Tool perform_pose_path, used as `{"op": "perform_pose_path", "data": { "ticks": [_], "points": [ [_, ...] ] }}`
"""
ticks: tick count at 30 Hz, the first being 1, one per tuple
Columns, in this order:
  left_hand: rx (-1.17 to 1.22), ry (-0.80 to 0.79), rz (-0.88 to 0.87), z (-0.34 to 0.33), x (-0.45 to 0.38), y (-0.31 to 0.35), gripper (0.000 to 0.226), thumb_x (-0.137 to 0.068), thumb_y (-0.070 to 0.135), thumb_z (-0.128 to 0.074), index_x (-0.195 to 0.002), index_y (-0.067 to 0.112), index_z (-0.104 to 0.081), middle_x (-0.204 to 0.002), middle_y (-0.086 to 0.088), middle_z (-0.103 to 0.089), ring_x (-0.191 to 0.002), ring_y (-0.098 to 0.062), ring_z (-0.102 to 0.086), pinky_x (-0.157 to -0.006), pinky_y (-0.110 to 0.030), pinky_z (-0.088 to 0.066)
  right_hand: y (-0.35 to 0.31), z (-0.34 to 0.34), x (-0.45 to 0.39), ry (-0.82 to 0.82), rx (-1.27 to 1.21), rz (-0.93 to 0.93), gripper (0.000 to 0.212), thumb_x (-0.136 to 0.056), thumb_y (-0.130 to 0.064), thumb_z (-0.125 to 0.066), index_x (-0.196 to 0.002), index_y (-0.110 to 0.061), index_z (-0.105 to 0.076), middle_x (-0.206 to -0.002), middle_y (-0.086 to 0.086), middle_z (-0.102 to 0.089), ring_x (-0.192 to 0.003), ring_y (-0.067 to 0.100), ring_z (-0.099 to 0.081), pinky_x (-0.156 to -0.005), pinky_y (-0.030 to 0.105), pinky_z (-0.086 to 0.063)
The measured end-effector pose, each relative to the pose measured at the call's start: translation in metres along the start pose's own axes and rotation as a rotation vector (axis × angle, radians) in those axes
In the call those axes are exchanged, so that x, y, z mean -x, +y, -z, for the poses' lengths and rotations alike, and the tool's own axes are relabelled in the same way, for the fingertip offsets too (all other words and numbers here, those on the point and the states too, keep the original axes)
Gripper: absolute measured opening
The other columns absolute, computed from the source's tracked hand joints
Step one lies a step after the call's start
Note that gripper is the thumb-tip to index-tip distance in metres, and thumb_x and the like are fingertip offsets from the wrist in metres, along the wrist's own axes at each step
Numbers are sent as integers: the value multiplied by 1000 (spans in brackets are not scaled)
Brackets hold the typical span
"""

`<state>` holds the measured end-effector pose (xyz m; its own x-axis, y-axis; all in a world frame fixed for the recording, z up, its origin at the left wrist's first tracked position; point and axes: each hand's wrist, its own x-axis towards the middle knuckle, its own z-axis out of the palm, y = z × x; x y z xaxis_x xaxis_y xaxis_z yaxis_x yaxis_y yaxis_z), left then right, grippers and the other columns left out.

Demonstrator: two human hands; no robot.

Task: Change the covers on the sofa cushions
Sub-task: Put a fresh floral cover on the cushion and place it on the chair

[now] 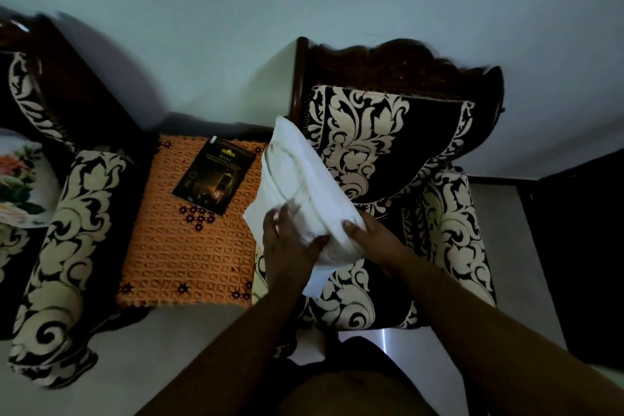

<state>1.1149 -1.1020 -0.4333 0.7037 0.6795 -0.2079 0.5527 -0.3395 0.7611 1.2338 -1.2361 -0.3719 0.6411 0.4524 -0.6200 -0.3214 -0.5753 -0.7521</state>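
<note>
Head view: both hands' grip holds white cushion [297,186]; packet [213,174] reads "SCENT".

The left sofa [60,246] ran off the frame's left edge, its top corner smeared by motion blur. A flowered cushion [20,179] was cut there too. Small print on the dark packet [214,176] stayed unreadable. The white cushion [297,179] hid part of the armchair [422,179].
</note>
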Motion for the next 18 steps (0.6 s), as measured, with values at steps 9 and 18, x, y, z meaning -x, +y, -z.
{"op": "perform_pose_path", "data": {
  "ticks": [9,18],
  "points": [
    [42,-3,-292,-11,49,-24,147,-62,80,-74,-159,9,10,-166,-22,2,-155,-37,0,-120,-59,-20,-23,-53,12,266,-25,-23,24,-99,-22,-60,-119,-10,-67,-104,6,-70,-99,27,-67,-90,40,-56],
    [505,150,18,92,-23,6,91,-62,25,-91,-141,20,-45,-131,3,-62,-114,-18,-62,-89,-32,-55,-104,-66,30,63,-186,144,36,-103,-46,-50,-112,-17,-70,-103,3,-75,-90,23,-74,-70,28,-58]
  ]
}}
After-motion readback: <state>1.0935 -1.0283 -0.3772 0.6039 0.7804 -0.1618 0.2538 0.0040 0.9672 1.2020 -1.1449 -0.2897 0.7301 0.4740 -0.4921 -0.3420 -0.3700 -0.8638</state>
